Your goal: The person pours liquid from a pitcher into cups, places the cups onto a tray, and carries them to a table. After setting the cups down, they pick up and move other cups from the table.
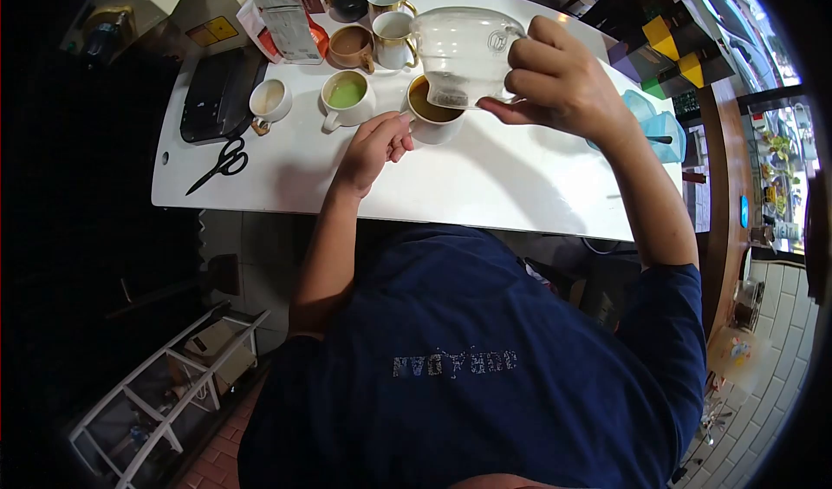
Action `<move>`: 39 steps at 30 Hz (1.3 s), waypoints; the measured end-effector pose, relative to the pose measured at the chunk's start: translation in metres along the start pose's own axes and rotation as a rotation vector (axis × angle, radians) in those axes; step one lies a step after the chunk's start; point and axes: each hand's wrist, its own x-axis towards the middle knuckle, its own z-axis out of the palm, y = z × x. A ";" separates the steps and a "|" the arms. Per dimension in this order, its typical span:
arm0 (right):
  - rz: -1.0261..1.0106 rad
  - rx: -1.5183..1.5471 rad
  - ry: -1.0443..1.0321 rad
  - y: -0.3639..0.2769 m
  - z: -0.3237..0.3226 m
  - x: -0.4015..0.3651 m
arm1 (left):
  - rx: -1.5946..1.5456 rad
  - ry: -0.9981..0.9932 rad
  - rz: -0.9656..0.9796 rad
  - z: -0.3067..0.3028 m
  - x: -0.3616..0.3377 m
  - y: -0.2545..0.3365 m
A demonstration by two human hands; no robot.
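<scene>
A clear glass jug [464, 51] with a round logo is tilted over a white cup [436, 132] of brownish liquid. My right hand [559, 81] is closed on the jug's side at the right. A little liquid shows in the jug's lowered part. At the cup's left side, my left hand [377, 149] has its fingers curled round the handle, which is mostly hidden. Just left of it stands a white cup of green drink [347, 94], its handle toward me. Farther left is a pale cup with a gold handle [270, 101].
Behind the cups stand a brown cup [351, 48], white mugs with gold handles [394, 31], a dark bowl [350, 3] and a pouch [289, 29]. Black scissors [221, 164] and a black flat device [221, 94] lie left. Light-blue containers [663, 129] stand right on the white table [416, 185].
</scene>
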 end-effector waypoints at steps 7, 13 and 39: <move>0.168 -0.081 0.076 -0.007 -0.011 -0.028 | 0.024 -0.053 -0.031 0.011 0.010 -0.004; 1.014 0.136 0.584 -0.033 0.001 -0.074 | 0.028 -0.034 -0.062 0.022 0.019 -0.015; 2.005 0.530 1.225 -0.113 0.049 -0.249 | 0.082 -0.088 -0.179 0.091 0.091 -0.069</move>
